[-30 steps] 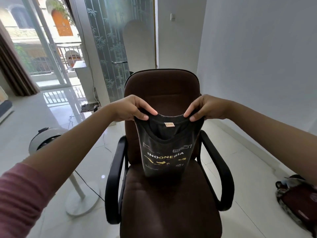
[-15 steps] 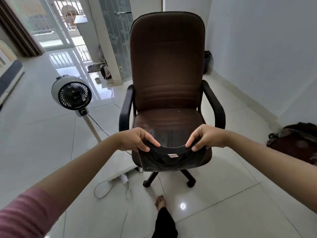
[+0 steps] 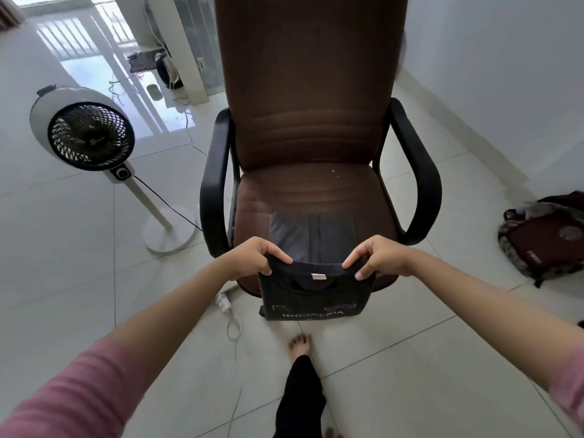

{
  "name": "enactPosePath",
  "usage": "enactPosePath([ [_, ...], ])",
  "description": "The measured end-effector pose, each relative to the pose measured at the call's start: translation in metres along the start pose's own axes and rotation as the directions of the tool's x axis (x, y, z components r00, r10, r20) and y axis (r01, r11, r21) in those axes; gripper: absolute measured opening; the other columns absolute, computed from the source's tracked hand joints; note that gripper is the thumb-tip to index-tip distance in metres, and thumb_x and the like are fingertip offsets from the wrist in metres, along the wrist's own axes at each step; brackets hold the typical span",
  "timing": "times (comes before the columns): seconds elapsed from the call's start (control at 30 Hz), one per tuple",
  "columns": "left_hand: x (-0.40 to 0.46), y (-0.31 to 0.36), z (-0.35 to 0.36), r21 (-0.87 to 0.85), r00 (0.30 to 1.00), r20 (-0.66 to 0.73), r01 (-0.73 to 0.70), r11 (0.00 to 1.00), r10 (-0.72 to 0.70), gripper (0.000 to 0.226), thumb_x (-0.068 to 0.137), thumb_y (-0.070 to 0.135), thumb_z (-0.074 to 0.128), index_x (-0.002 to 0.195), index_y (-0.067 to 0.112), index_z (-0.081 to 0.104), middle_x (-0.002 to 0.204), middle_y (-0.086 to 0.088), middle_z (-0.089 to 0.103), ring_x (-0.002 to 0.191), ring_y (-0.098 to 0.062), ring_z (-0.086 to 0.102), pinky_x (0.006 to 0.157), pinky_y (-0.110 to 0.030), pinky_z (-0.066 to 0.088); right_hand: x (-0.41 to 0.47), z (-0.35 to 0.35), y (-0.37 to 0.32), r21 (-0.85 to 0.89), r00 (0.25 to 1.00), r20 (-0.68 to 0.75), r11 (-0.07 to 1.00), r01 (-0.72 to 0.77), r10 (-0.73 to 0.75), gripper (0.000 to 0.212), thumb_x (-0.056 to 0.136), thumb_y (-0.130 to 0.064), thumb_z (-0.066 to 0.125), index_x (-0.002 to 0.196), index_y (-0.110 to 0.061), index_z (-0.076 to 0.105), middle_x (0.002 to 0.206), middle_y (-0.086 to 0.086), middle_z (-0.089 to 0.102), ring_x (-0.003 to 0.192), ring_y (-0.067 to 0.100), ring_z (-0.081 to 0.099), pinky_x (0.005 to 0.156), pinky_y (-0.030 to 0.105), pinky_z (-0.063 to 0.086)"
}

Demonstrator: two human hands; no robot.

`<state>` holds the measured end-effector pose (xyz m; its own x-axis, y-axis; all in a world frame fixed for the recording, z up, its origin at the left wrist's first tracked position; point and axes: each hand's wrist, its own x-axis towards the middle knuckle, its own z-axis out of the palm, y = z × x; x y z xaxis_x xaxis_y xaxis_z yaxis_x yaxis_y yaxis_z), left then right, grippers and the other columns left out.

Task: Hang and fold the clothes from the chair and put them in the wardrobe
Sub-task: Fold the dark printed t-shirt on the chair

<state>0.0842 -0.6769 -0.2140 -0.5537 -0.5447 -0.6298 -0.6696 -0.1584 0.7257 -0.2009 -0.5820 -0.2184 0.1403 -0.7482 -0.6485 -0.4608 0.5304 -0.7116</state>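
While both arms reached forward, these were the notes taken.

Shirt: a black T-shirt, soft knit, folded into a narrow panel, hung in the air at the front edge of the chair seat; white lettering reading INDONESIA ran across its lower part, blurred.
Collar: the ribbed neckline faced up, with a small pale label sewn at its middle.
Left hand: fingers curled and pinched shut on the shirt's top left corner, thumb on the near side.
Right hand: thumb and fingers pressed together on the top right corner, so that the top edge stretched taut between the two hands.
Chair: tall-backed office chair, brown woven upholstery with horizontal stitched ribs, glossy black curved armrests (a few pale specks lay on the seat).
Seat: a grey, smooth-looking cloth lay flat on the cushion, just behind the held shirt; whether the two touched could not be told.
Fan: round white housing, black wire grille, on a slanted white pole with a disc base, left of the chair.
Cable: thin white cord looped on the floor near the chair's front.
Bag: maroon, with patterned trim, slumped on the floor by the right wall.
Floor: large pale glossy tiles.
Sleeves: pink ribbed fabric at both upper arms.
Foot: bare, below a black trouser leg, on the tiles under the shirt.
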Motion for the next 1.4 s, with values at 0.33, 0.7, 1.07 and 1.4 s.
enactPosePath([
  [0.33,0.201,-0.016,-0.08,0.37,0.975,-0.2,-0.015,0.929,0.096,0.03,0.074,-0.007,0.065,0.093,0.016,0.072,0.097,-0.002,0.064,0.09,-0.017,0.059,0.077,-0.024,0.047,0.183,-0.084,0.022,-0.217,0.94,-0.335,0.976,-0.019,-0.056,0.023,0.07,-0.004,0.08,0.089,-0.014,0.074,0.088,-0.001,0.068,0.085,0.014,0.061,0.07,0.017,0.044],
  [0.7,0.284,-0.074,-0.089,0.319,0.915,-0.399,0.07,0.945,0.067,0.019,0.069,0.006,0.079,0.078,0.012,0.064,0.074,-0.003,0.061,0.069,-0.015,0.054,0.055,-0.009,0.032,0.269,-0.096,0.082,-0.231,0.866,-0.499,0.969,-0.093,-0.036,0.031,0.063,-0.018,0.087,0.087,-0.01,0.07,0.075,0.002,0.058,0.072,0.015,0.054,0.059,0.012,0.036],
  [1.07,0.293,-0.093,-0.066,0.195,0.83,-0.554,0.057,0.979,0.062,0.018,0.079,0.004,0.07,0.095,0.01,0.065,0.091,-0.008,0.06,0.07,-0.012,0.054,0.073,-0.02,0.044,0.276,-0.08,0.107,-0.09,0.763,-0.646,0.994,-0.067,-0.007,0.027,0.072,-0.013,0.081,0.093,-0.005,0.066,0.081,0.008,0.06,0.072,0.019,0.055,0.07,0.028,0.051],
  [1.4,0.225,-0.104,0.008,-0.31,0.716,-0.643,0.081,0.947,-0.272,0.045,0.08,0.027,0.073,0.116,0.022,0.048,0.113,-0.002,0.053,0.094,-0.014,0.058,0.078,-0.024,0.047,0.224,-0.014,0.125,0.059,0.677,-0.709,0.972,-0.225,0.2,0.07,0.083,-0.048,0.064,0.139,-0.022,0.031,0.106,0.004,0.057,0.1,0.023,0.057,0.086,0.046,0.05],
])
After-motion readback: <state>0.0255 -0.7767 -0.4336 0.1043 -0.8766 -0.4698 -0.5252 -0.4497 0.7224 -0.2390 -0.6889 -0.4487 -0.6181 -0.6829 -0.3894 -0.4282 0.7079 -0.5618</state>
